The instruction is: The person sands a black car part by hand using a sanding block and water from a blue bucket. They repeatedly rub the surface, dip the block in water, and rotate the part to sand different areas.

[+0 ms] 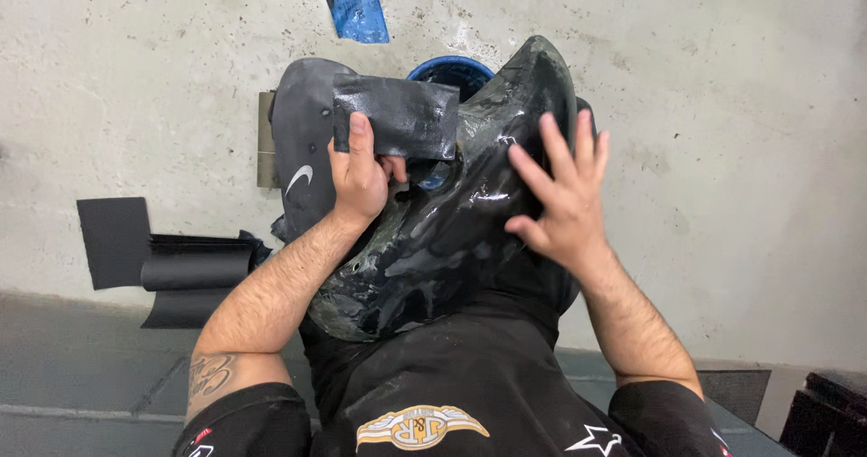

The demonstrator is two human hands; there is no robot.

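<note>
A dark sheet of sandpaper is pinched in the left hand, thumb laid over its near face and the fingers curled behind it, where they are mostly hidden. The sheet is held above the far left part of a glossy black moulded shell, which is propped on the person's lap. The right hand is laid flat on the shell's right flank, fingers spread apart and closed on nothing. The shell's near edge is covered by dark clothing, and its true shape is hard to make out. Behind it, only the rim of a blue bucket is seen. A dark cap is partly hidden at the left. Curled black sheets are lying on the concrete floor further left, and a blue scrap lies far off.
</note>
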